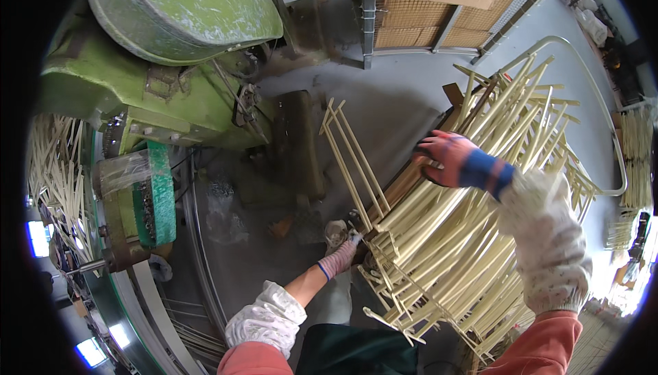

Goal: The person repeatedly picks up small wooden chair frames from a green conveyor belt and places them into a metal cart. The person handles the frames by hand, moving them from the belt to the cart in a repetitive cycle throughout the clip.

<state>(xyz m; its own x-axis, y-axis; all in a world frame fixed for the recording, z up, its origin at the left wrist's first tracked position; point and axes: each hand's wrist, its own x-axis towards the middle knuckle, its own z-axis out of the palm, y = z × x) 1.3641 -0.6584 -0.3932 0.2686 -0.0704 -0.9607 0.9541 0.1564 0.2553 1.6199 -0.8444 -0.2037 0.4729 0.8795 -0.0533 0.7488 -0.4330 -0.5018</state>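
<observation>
My left hand [338, 258], in a pale striped glove, is closed at the near left corner of a large pile of pale wooden sticks [452, 245]. What its fingers grip is too small and hidden to make out. Close beyond it, a few thin joined strips [353, 159] jut out to the left of the pile. My right hand [449, 159], wearing a red and dark glove with a blue cuff, hovers over the pile's left edge. It is blurred, its fingers curved and apart, and nothing shows in it. A brown board edge [404, 183] runs below it.
A green machine [164, 107] with a green-covered wheel [162, 193] stands at the left. Behind the pile are a bent metal rail [613, 121] and a mesh cage [418, 35] with cardboard. More sticks [58, 162] lie at the far left.
</observation>
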